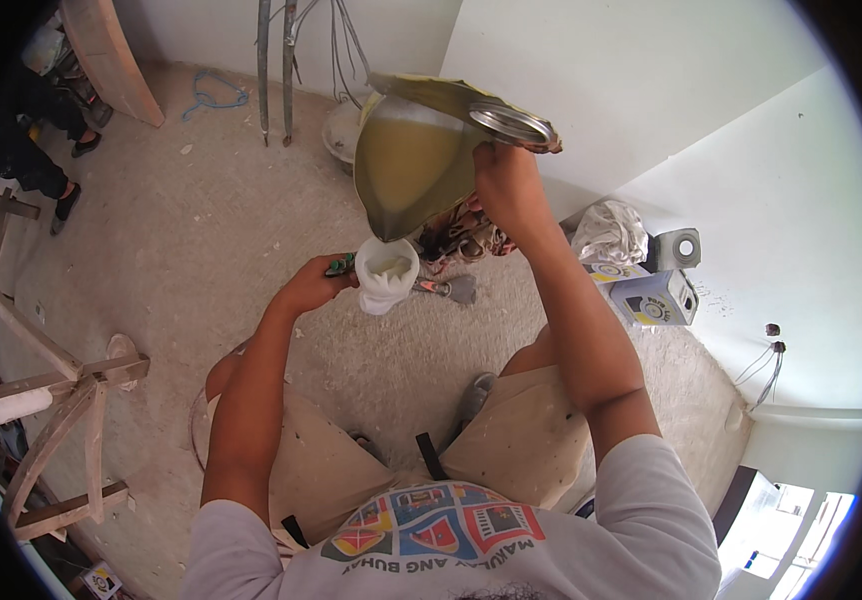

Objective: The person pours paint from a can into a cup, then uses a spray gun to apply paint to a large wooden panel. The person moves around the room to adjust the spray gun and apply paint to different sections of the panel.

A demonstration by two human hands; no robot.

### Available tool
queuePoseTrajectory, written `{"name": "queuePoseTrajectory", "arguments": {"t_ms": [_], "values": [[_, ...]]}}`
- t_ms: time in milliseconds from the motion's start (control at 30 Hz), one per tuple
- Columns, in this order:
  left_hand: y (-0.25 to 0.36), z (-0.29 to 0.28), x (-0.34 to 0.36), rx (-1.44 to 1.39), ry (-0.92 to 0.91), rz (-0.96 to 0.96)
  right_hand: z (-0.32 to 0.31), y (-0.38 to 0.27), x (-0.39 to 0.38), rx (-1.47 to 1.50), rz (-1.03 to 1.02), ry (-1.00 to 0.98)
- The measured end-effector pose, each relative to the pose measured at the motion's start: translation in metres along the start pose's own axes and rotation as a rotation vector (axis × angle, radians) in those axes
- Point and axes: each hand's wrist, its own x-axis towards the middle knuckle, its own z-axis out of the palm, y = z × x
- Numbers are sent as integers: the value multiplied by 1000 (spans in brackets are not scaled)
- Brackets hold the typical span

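My right hand (514, 190) is closed on the edge of a large metal can (409, 150) whose lid is cut open and bent back. Pale yellowish liquid lies inside the tilted can, and its pointed lip hangs just over a white cup (400, 254). White cloth (383, 299) is draped in the cup and over its near rim. At the cup's left side, my left hand (313, 284) is closed, with a small dark green part showing at the fingers. Whether liquid is flowing cannot be made out.
A scraper (459, 289) and a crumpled patterned rag (466, 240) lie beyond the cup. Square cans (655, 298) and a plastic bundle (611, 232) stand by the right wall. Wooden framing (76, 385) is at left; another person's legs (41, 165) show far left. Pipes (276, 75) rise behind.
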Motion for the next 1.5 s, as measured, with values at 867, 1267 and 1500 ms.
{"name": "queuePoseTrajectory", "arguments": {"t_ms": [867, 1267, 1500], "values": [[-26, 1, 13, 47, 12, 83, -10, -16, -7, -48, -261, 62], [-26, 1, 13, 30, 10, 90, -10, -19, -8, -59, -274, 61], [-1, 2, 3, 22, 18, 40, -14, -22, -9, -71, -274, 65]]}}
